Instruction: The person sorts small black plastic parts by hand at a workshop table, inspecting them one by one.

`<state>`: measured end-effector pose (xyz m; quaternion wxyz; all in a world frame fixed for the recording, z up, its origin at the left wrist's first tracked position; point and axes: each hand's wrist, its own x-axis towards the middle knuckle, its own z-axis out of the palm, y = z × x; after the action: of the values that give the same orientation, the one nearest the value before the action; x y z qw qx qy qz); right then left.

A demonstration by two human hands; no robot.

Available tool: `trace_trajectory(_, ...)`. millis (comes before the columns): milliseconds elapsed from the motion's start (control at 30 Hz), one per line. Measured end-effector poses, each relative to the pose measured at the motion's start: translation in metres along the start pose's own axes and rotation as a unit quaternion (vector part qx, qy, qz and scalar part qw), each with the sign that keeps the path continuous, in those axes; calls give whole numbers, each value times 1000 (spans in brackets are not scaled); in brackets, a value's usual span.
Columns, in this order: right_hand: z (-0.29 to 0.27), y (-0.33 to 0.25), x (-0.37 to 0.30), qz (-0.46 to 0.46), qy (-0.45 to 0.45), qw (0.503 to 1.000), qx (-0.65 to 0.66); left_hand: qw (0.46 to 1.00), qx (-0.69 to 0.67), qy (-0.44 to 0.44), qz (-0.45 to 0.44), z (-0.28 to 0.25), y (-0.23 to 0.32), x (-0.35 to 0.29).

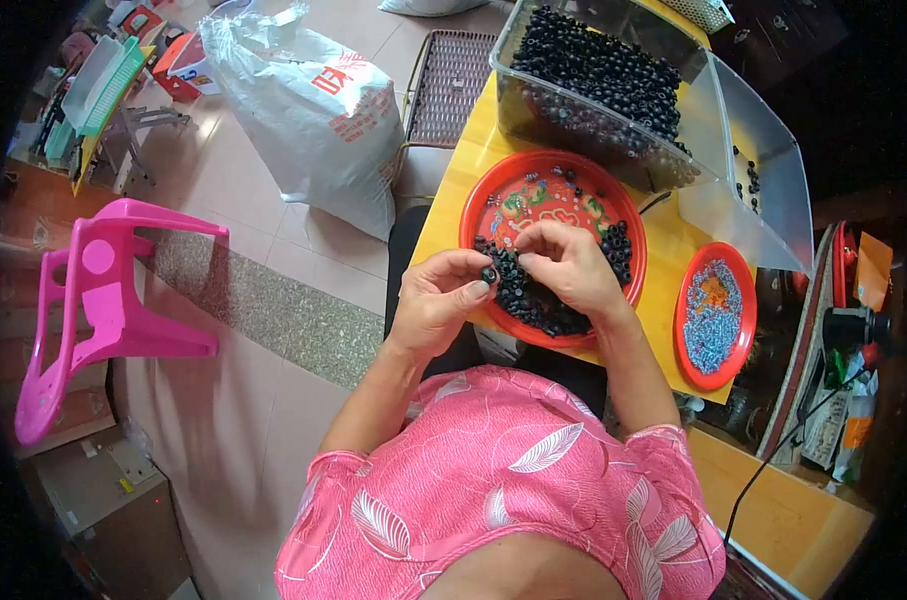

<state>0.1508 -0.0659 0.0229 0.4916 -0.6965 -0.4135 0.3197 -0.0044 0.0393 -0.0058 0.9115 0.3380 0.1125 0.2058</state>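
Note:
Between the thumb and forefinger of my left hand [436,302] is a small round black part [489,274], held over the left edge of a round red tray [477,200]. My right hand [576,268] is just right of it, with thumb and fingertips pinched together; what they hold, if anything, is too small to make out. Many small black ring-like parts [544,318] lie heaped in the near half of the tray, below my hands. More are piled along its right side [615,252], and a few lie scattered over its printed bottom.
Behind the tray, a clear plastic bin [574,112] holds many black parts; another clear bin [786,190] has a few. At right, a red oval plate [747,345] holds small blue-grey and orange pieces. A white sack [304,130] and a pink plastic chair [109,300] stand at left.

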Motion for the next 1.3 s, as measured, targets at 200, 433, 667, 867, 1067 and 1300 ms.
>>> trace_trajectory(200,-8,-1,-28,121,13,911,395,999,28,-25,0,11,-11,5)
trace_trajectory(433,-8,-9,-47,113,42,903,413,998,48,-38,15,19,-21,3)
trace_trajectory(667,-6,-18,-55,95,47,928,356,992,109,-46,35,23,-21,0)
trace_trajectory(867,-2,-21,-56,73,40,943,321,982,170,-55,54,24,-21,0)
trace_trajectory(1067,-6,-18,-56,69,1,951,303,924,343,-86,145,30,-15,-3)
trace_trajectory(1300,-9,-18,-60,123,-125,896,408,844,442,-153,262,38,-4,-4)
